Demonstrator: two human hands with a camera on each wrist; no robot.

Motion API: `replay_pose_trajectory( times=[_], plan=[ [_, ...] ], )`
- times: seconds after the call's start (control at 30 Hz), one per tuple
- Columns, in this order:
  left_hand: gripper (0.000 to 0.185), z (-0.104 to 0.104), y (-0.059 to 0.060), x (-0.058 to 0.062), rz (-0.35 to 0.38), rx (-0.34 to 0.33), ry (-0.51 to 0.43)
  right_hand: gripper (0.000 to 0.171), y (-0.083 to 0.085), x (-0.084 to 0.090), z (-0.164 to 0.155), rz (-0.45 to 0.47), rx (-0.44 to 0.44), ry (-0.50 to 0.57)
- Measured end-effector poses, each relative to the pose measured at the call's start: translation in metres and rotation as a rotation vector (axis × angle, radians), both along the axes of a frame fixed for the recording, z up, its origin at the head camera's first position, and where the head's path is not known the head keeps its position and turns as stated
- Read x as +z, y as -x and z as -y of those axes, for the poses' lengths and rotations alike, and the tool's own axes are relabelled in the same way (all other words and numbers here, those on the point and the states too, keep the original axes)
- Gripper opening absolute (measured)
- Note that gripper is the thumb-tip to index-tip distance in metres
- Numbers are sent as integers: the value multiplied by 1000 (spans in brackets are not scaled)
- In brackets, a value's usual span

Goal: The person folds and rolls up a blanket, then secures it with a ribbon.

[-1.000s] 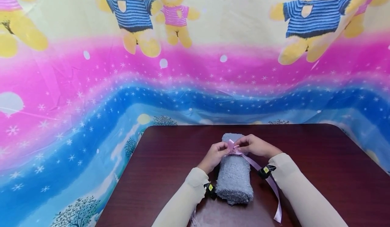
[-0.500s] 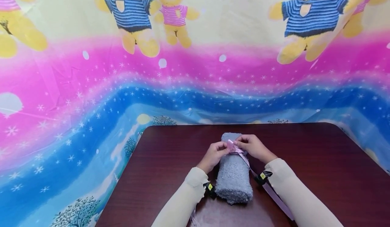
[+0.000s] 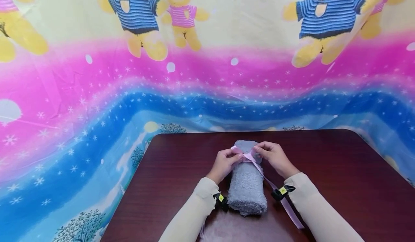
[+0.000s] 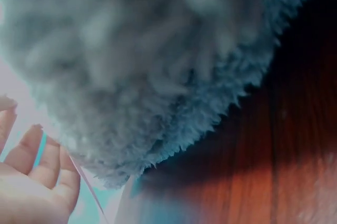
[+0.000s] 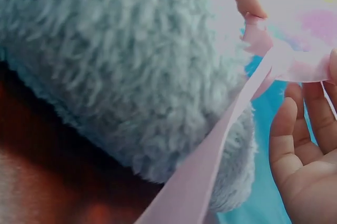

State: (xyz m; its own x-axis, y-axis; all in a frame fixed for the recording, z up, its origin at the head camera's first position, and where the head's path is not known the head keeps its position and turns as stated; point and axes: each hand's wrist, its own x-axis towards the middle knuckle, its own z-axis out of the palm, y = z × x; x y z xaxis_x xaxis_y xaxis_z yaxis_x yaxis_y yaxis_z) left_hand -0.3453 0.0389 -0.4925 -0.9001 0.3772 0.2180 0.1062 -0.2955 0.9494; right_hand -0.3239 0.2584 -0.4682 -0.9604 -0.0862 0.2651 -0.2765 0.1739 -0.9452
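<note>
**Both hands pinch the ribbon atop the rolled towel**

Head view: the left hand (image 3: 223, 162) and right hand (image 3: 275, 157) each pinch the pink ribbon (image 3: 249, 158) at the far end of the grey rolled towel (image 3: 246, 188), which lies mid-table (image 3: 340, 170).

Left wrist view: curled fingers (image 4: 37, 171) beside the fluffy towel.

Right wrist view: ribbon taut across the towel. I judge that uneven pulling could slip the tie loose. No containers are visible.

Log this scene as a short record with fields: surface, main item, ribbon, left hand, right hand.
surface: dark wooden table
main item: rolled grey fluffy towel, lying on the table
ribbon: pink ribbon across the towel's far end, one tail trailing toward the right sleeve
left hand: left hand pinches the ribbon at the towel's left side
right hand: right hand pinches the ribbon at the towel's right side
</note>
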Motion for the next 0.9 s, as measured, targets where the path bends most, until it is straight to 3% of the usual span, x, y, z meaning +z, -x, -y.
replay_pose_trajectory(
  times=[0.17, 0.43, 0.5, 0.67, 0.7, 0.8, 0.9],
  plan=[
    [21, 1, -1, 2, 118, -9, -61, 28, -4, -8, -6, 68, 25, 170],
    [13, 6, 3, -1, 179, 14, -23, 15, -9, -18, -14, 150, 65, 327],
    [13, 8, 4, -1, 140, 34, 48, 17, -9, -19, -15, 166, 59, 349],
    [13, 15, 4, 2, -81, 129, 313, 30, -10, -19, -18, 216, 55, 341],
    [13, 17, 1, 8, -120, 141, 356, 32, -10, -20, -19, 223, 61, 336],
    [12, 21, 1, 8, -171, 146, 433, 34, -9, -21, -21, 244, 67, 350],
    [12, 24, 1, 7, -169, 138, 479, 29, -6, -23, -24, 273, 51, 397]
  ],
)
